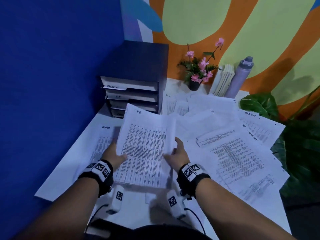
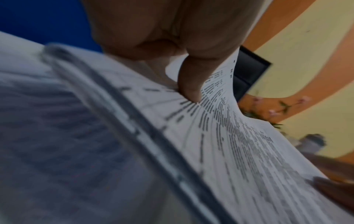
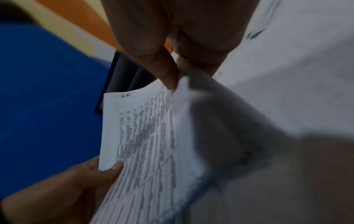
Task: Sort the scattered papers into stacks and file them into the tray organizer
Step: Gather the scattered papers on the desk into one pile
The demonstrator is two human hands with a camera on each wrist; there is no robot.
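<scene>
Both hands are closed on one stack of printed sheets marked "HR" (image 1: 143, 148): the left hand (image 1: 113, 155) pinches its left edge, thumb on top, the right hand (image 1: 179, 154) its right edge. The stack is held, apparently, just above the scattered papers (image 1: 233, 153), before the dark tray organizer (image 1: 136, 87).

Head view: dim, bluish cast; wide-angle bowing at the edges; wall mural (image 1: 242, 23) brightest, with soft shadows to the right. Printed text on the held stack of papers (image 1: 143, 148) soft, near edge smeared. Left wrist view: dark, the stack's near edge (image 2: 114, 121) heavily blurred (text sharpest near the thumb (image 2: 191, 84)). Right wrist view: murky, grey motion smear lower right; background sheets out of focus.
</scene>
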